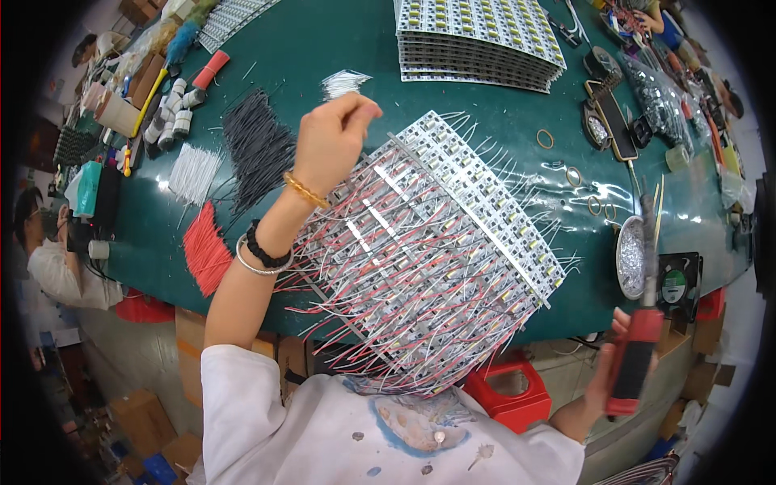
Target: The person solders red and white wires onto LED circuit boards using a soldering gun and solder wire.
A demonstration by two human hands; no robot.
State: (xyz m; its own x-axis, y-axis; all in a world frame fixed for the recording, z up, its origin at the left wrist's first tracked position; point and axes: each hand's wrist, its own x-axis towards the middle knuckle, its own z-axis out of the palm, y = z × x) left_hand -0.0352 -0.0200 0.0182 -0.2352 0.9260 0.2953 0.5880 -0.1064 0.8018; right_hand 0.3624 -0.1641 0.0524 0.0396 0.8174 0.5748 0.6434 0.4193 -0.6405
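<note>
My left hand (pixel 335 137) is raised over the far left part of a circuit board panel (pixel 505 234), its fingers pinched together; anything between them is too small to make out. Beyond it lies a small bundle of white wires (pixel 346 84). The panel lies at an angle at the table's near edge, with many red and white wires (pixel 420 299) standing out of it and a metal strip (pixel 469 214) across it. Off to the right, my right hand (pixel 600 380) grips a red and black soldering gun (pixel 634 356), its long shaft pointing away from me, apart from the panel.
Black wires (pixel 257 145), white wires (pixel 194 174) and red wires (pixel 208 250) lie in piles on the left of the green table (pixel 323 40). Stacked panels (pixel 477 61) stand at the back. A metal dish (pixel 630 257) and a small fan (pixel 679 283) are at the right. A red stool (pixel 509 396) is below.
</note>
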